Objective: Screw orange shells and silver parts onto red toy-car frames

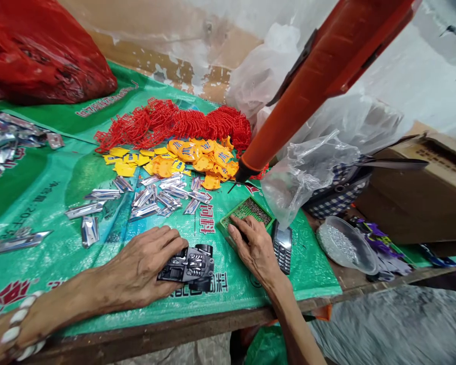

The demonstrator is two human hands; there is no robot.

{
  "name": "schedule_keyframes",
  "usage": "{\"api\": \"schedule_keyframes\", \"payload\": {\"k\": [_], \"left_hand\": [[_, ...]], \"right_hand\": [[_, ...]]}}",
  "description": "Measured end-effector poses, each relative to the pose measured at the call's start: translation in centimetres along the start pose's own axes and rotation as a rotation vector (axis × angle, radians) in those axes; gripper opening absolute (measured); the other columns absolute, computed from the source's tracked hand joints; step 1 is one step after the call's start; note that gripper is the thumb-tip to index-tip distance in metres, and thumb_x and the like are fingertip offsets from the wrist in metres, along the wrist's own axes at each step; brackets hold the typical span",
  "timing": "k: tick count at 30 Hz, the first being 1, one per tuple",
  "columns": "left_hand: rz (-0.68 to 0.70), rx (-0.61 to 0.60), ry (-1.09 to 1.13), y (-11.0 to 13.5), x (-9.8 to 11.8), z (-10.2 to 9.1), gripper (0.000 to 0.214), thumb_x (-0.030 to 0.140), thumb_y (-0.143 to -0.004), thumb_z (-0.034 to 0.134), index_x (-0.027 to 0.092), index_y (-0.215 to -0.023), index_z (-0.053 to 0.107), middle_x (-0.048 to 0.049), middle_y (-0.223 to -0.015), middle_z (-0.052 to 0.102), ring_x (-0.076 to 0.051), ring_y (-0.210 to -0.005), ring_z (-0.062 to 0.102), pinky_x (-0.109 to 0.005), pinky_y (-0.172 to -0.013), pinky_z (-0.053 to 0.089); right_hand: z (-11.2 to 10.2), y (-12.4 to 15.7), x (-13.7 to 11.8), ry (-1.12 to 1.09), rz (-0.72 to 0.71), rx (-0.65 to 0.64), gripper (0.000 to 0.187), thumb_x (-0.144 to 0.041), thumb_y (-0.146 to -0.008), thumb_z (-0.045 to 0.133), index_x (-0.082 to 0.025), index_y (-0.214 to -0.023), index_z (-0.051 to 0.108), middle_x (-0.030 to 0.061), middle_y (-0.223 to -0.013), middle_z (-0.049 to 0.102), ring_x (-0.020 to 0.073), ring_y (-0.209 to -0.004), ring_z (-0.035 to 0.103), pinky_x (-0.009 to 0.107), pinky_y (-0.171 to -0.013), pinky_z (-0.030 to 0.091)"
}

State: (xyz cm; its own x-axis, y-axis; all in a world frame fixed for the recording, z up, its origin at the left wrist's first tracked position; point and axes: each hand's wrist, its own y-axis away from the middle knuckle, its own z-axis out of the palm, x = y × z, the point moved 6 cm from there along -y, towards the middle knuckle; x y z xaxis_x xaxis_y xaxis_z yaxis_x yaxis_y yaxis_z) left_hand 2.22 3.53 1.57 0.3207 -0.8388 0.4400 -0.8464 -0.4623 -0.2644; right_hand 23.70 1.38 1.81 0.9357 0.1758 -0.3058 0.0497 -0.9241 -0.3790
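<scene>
Currently in the left hand (144, 274): closed over the left end of a black plastic part (188, 266), pressing it flat on the green woven sheet (61, 187) near the table's front edge.
Right hand (253, 248): fingers bent, tips in the near corner of a green tray (247, 210) of tiny screws; I cannot tell whether a screw is pinched.
Beside it: a push-button phone (282, 246) touches the right hand's far side, close to the front edge.
Overhead: an orange hanging driver (311, 86) slants down, its tip just behind the tray.
Mid-table: silver metal strips (155, 197), then yellow pieces (190, 159), then red plastic frames (175, 121) toward the back edge.
Right end: a clear bag (307, 172), a clear bowl (344, 243) of fine bits, a cardboard box (421, 182).
Risk, tray: it looks light, so a nudge from the wrist could scatter the screws.
Risk, phone: it lies near the edge, so a sweep of the forearm could knock it off.
Risk, driver: it may swing into the fingers if bumped.
Writing: red Chinese characters and some digits are printed on the sheet, too skewed to read. The yellow pieces carry a blue striped mark, and the box print is illegible.
</scene>
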Motion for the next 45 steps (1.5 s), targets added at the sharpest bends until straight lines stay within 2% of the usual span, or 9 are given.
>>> {"api": "schedule_keyframes", "payload": {"k": [13, 16, 22, 26, 29, 33, 36, 41, 45], "left_hand": [[0.012, -0.001, -0.044, 0.0, 0.1, -0.1, 0.041, 0.018, -0.079, 0.065, 0.019, -0.115, 0.045, -0.0053, -0.103, 0.059, -0.026, -0.095, 0.057, -0.038, -0.084, 0.044], [0.002, -0.010, -0.071, 0.1, 0.0, 0.0, 0.046, 0.022, -0.079, 0.068, 0.018, -0.119, 0.046, -0.0074, -0.109, 0.060, -0.028, -0.102, 0.057, -0.039, -0.089, 0.045], [-0.016, -0.058, -0.072, -0.2, 0.1, -0.1, 0.042, 0.031, -0.080, 0.073, 0.015, -0.112, 0.050, -0.0085, -0.104, 0.061, -0.027, -0.098, 0.058, -0.042, -0.092, 0.047], [-0.015, -0.063, -0.066, -0.2, 0.3, 0.2, 0.035, 0.030, -0.084, 0.070, 0.014, -0.109, 0.051, -0.0086, -0.101, 0.060, -0.027, -0.099, 0.059, -0.044, -0.096, 0.046], [-0.039, -0.054, -0.036, -0.1, 0.1, 0.1, 0.037, 0.033, -0.086, 0.067, 0.014, -0.114, 0.050, -0.0101, -0.105, 0.059, -0.028, -0.103, 0.057, -0.047, -0.102, 0.044], [-0.007, -0.043, 0.090, 0.0, -0.3, -1.9, 0.083, 0.049, -0.079, 0.074, 0.016, -0.142, 0.032, -0.0168, -0.134, 0.048, -0.034, -0.125, 0.046, -0.052, -0.109, 0.039], [-0.026, -0.051, 0.157, 0.6, -1.2, -3.6, 0.099, 0.046, -0.077, 0.078, 0.021, -0.152, 0.017, -0.0165, -0.145, 0.040, -0.034, -0.134, 0.038, -0.052, -0.111, 0.037], [-0.082, -0.116, 0.131, 2.6, -2.2, -4.1, 0.084, 0.038, -0.081, 0.075, 0.021, -0.149, 0.029, -0.0152, -0.144, 0.047, -0.032, -0.135, 0.043, -0.047, -0.110, 0.041], [-0.139, 0.038, 0.053, 3.3, -2.7, -4.5, 0.068, 0.024, -0.084, 0.066, 0.015, -0.144, 0.035, -0.0170, -0.135, 0.056, -0.030, -0.124, 0.055, -0.048, -0.105, 0.046]], "right_hand": [[-0.9, -0.2, 1.2, 0.035, 0.025, 0.088, 0.036, -0.042, -0.096, 0.049, -0.018, -0.107, 0.074, 0.0081, -0.084, 0.060, 0.0213, -0.081, 0.057, 0.037, -0.073, 0.047], [-2.0, -0.2, 1.5, 0.033, 0.057, 0.152, 0.038, -0.040, -0.096, 0.050, -0.012, -0.110, 0.071, 0.0112, -0.086, 0.060, 0.0237, -0.084, 0.058, 0.040, -0.074, 0.049], [-3.2, 0.9, -3.6, -0.168, -0.075, 0.041, 0.028, -0.033, -0.096, 0.052, -0.017, -0.113, 0.068, 0.0072, -0.094, 0.064, 0.0149, -0.086, 0.064, 0.027, -0.073, 0.054], [-1.5, 2.4, -7.5, -0.279, -0.184, -0.113, 0.055, -0.039, -0.092, 0.059, -0.018, -0.141, 0.047, 0.0131, -0.130, 0.058, 0.0203, -0.122, 0.055, 0.035, -0.099, 0.051], [-0.3, 3.0, -7.8, -0.310, -0.118, -0.109, 0.058, -0.037, -0.090, 0.062, -0.020, -0.143, 0.043, 0.0118, -0.130, 0.060, 0.0205, -0.122, 0.055, 0.037, -0.102, 0.051], [0.4, 3.4, -7.2, -0.332, -0.055, -0.094, 0.048, -0.035, -0.089, 0.063, -0.020, -0.133, 0.052, 0.0107, -0.121, 0.066, 0.0202, -0.113, 0.063, 0.035, -0.095, 0.056], [0.9, 3.6, -7.3, -0.320, -0.042, -0.076, 0.046, -0.036, -0.089, 0.064, -0.019, -0.131, 0.055, 0.0114, -0.120, 0.067, 0.0212, -0.112, 0.065, 0.036, -0.094, 0.057], [1.8, 2.8, -8.9, -0.329, -0.082, -0.067, 0.054, -0.036, -0.090, 0.062, -0.022, -0.140, 0.047, 0.0122, -0.133, 0.062, 0.0233, -0.123, 0.060, 0.040, -0.099, 0.055], [1.5, -0.5, -9.7, -0.255, -0.112, -0.058, 0.047, -0.036, -0.095, 0.055, -0.023, -0.139, 0.048, 0.0128, -0.132, 0.062, 0.0235, -0.119, 0.062, 0.042, -0.095, 0.057]]}}
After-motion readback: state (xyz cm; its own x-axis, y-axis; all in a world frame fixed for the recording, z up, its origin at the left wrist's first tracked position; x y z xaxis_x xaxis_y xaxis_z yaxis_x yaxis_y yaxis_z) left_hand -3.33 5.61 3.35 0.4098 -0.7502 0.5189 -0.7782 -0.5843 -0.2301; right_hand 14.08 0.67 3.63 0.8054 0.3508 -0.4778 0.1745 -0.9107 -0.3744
